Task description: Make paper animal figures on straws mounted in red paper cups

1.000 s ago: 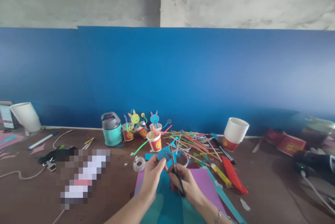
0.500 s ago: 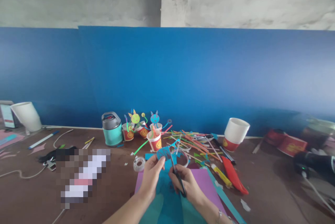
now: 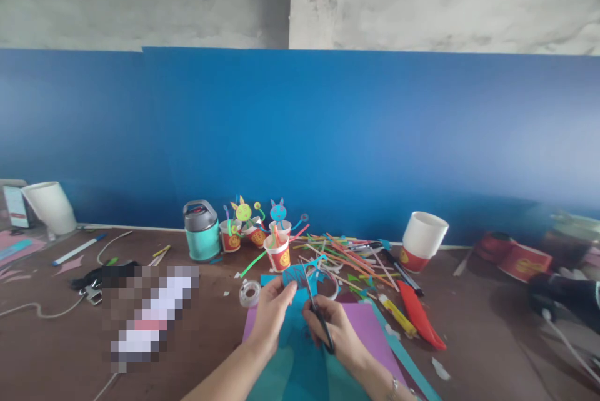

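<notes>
My left hand (image 3: 274, 302) pinches a small piece of blue paper (image 3: 293, 273) with dark lines drawn on it. In my right hand (image 3: 335, 325) is a pair of black-handled scissors (image 3: 321, 321), its blades reaching up to the right edge of the blue paper. A narrow blue strip sticks out to the right beyond the blades. Both hands are above blue-green paper sheets (image 3: 300, 370), which lie over a purple sheet (image 3: 368, 323). Just left of the paper stands a roll of clear tape (image 3: 249, 293).
Behind my hands are paper cups (image 3: 278, 253) with straws and cat-face cutouts, and a turquoise flask (image 3: 202, 238). Many loose straws (image 3: 347, 251) lie to the right, near a red case (image 3: 419, 316), a yellow tube (image 3: 397, 315) and stacked white cups (image 3: 424, 235).
The blue strip beyond the scissor blades has shifted slightly and curls more to the right. Both hands keep nearly the same place and hold.
</notes>
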`<state>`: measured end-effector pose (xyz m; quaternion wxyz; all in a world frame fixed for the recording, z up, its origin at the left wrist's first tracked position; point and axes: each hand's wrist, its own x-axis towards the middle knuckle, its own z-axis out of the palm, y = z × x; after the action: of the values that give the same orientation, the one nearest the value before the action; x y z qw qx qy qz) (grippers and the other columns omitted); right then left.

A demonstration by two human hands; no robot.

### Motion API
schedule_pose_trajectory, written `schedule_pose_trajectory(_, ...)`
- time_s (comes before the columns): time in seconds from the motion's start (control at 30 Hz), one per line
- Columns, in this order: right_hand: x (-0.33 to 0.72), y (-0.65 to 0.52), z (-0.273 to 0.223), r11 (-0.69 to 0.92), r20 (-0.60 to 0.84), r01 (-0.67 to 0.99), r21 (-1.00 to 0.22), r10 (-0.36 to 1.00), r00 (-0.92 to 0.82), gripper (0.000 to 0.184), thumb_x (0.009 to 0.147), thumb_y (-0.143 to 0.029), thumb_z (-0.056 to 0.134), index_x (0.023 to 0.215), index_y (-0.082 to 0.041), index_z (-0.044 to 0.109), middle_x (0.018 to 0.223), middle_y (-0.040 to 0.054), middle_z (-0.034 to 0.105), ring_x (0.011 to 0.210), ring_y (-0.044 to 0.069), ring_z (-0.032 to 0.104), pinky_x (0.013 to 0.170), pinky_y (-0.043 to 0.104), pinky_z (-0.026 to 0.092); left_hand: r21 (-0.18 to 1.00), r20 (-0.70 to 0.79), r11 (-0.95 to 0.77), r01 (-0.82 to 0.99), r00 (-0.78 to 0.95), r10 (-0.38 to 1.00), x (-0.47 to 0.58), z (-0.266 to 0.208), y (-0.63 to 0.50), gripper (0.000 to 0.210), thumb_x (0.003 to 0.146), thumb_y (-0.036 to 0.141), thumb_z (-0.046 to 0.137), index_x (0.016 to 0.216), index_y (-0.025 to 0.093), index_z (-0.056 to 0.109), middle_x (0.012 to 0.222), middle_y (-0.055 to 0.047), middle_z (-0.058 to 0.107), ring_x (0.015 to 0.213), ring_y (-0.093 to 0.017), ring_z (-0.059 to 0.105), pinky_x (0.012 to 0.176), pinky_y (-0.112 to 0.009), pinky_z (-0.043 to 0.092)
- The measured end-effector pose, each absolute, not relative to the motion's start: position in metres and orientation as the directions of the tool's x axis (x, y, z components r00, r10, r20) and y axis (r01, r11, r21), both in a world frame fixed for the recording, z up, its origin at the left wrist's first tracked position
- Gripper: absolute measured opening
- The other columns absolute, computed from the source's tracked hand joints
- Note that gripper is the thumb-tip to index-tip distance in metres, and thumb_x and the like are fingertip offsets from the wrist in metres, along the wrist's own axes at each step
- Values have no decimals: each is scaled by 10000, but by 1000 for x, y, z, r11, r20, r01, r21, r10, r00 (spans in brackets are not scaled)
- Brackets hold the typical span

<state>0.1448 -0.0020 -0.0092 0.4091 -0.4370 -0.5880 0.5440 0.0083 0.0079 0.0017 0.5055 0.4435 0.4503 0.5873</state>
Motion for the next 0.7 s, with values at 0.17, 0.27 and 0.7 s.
schedule_pose_trajectory(0.17,145,-2,-9,16,-5,71,-997,957,-289,353,673,-466,726,664,-172,531,414,-85,430,343,62,391,367,184,302,964,56,-79,-253,-98,994,9,4,7,359,653,455,684,537,182,481,516,64,383,535,-98,325,523,-221,264)
schedule_pose_trajectory(0.27,144,-2,-8,19,-8,89,-996,957,-289,342,685,-458,711,651,-174,523,405,-86,425,333,62,379,359,185,288,943,55,-75,-324,-71,996,9,4,6,284,673,420,696,632,163,582,556,47,493,574,-112,405,573,-223,332)
schedule_pose_trajectory(0.7,144,-2,-10,48,26,66,-997,954,-299,383,685,-517,700,710,-172,535,440,-80,446,387,81,437,410,198,339,934,39,-24,-357,34,999,11,4,4,245,700,387,702,738,145,686,692,-13,674,666,-174,572,659,-271,434)
